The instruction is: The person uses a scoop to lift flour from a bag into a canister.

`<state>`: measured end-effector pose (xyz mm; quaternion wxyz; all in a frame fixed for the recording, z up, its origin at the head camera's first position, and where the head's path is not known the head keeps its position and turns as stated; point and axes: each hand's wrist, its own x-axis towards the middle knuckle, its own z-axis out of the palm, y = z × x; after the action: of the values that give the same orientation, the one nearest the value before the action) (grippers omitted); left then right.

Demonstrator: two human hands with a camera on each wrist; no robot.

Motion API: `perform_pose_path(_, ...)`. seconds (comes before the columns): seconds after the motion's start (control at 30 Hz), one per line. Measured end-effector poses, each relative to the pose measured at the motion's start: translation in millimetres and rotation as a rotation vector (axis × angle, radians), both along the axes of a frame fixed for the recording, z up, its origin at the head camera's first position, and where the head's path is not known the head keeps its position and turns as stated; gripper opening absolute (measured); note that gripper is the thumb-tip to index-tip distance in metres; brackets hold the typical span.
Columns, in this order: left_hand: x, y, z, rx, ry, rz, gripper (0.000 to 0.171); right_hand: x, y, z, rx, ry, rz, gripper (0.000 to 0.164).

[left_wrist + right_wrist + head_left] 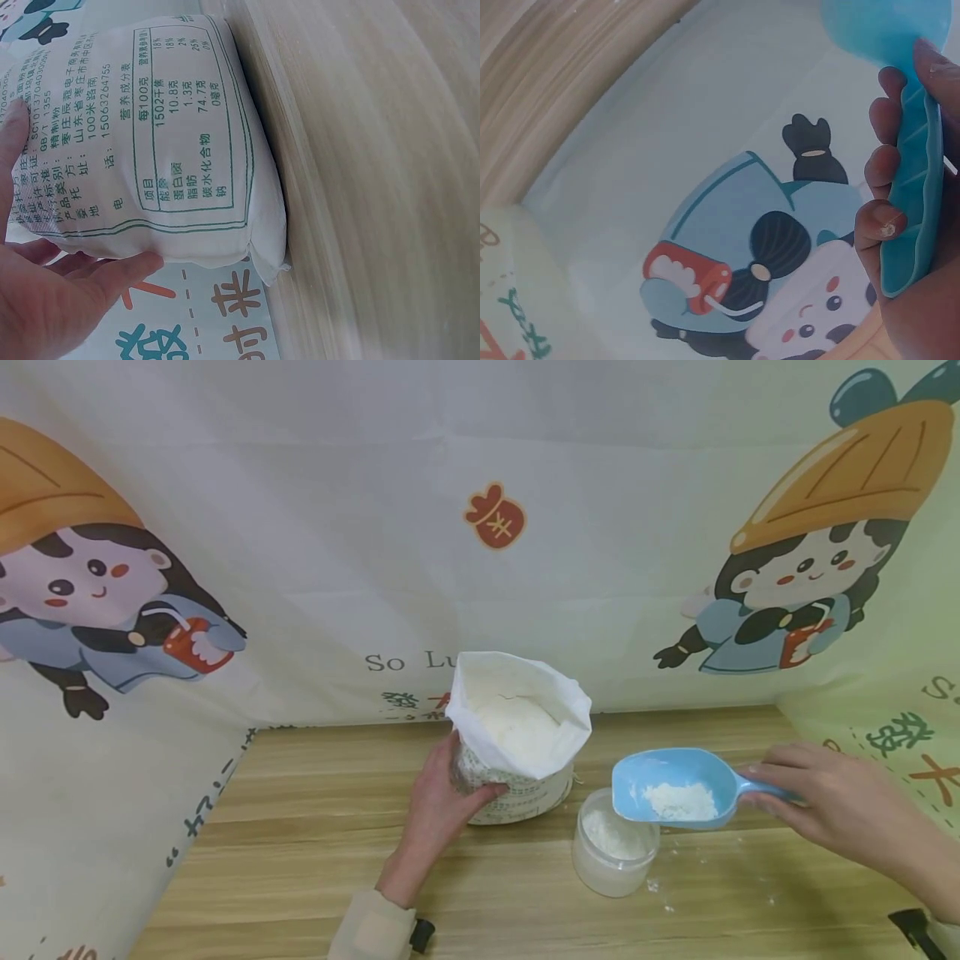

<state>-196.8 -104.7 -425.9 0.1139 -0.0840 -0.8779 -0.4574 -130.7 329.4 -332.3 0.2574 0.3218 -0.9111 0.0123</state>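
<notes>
A white bag of flour [517, 777] stands with its mouth spread wide, and pale flour [517, 722] fills it near the top. My left hand [442, 802] grips its left side, thumb across the front; in the left wrist view green print covers the bag [165, 142]. A light blue scoop [667, 785] with some white flour in it hangs over the rim of a clear round jar [611, 868]. Around the scoop's handle [911, 195], the fingers of my right hand [832, 793] are curled. White flour lies inside the jar too.
A wood-grain table [300, 843] carries everything, with small white flour spills [667, 893] to the right of the jar. A printed cloth [337, 527] with cartoon figures rises behind the table and along both sides.
</notes>
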Motion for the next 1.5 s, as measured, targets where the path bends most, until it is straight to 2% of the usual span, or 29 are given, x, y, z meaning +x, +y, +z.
perform_pose_path(0.1, -0.4, 0, 0.1, 0.004, 0.004, -0.001, 0.106, -0.8, -5, 4.2, 0.030, 0.015, 0.030, 0.058)
perform_pose_path(0.27, -0.7, 0, -0.5, 0.003, 0.015, -0.003, 0.106, -0.5, -13, 10.5, 0.069, 0.025, 0.030, 0.071)
perform_pose_path(0.47, -0.7, -1, -1.4, 0.003, 0.030, -0.011, 0.104, 0.4, -22, 17.1, 0.104, 0.037, 0.043, 0.078)
perform_pose_path(0.7, -0.7, 0, -1.5, 0.012, 0.027, -0.015, 0.103, -2.2, -32, 22.0, 0.144, 0.121, 0.118, 0.082)
perform_pose_path(0.97, -0.6, 0, -1.2, 0.021, 0.020, -0.016, 0.104, -7.1, -41, 23.6, 0.172, 0.194, 0.187, 0.079)
perform_pose_path(1.13, -0.4, 0, -1.4, 0.023, 0.014, -0.013, 0.105, -9.4, -47, 25.8, 0.205, 0.195, 0.217, 0.073)
perform_pose_path(1.27, -0.3, 0, -1.4, 0.020, 0.011, -0.008, 0.105, -10.3, -52, 28.5, 0.242, 0.192, 0.245, 0.036)
perform_pose_path(1.33, -0.3, 0, -1.5, 0.019, 0.008, -0.006, 0.104, -9.9, -54, 29.9, 0.266, 0.196, 0.248, 0.026)
perform_pose_path(1.5, 0.0, 0, -1.3, 0.016, 0.005, -0.006, 0.105, -7.6, -61, 33.0, 0.307, 0.200, 0.230, 0.037)
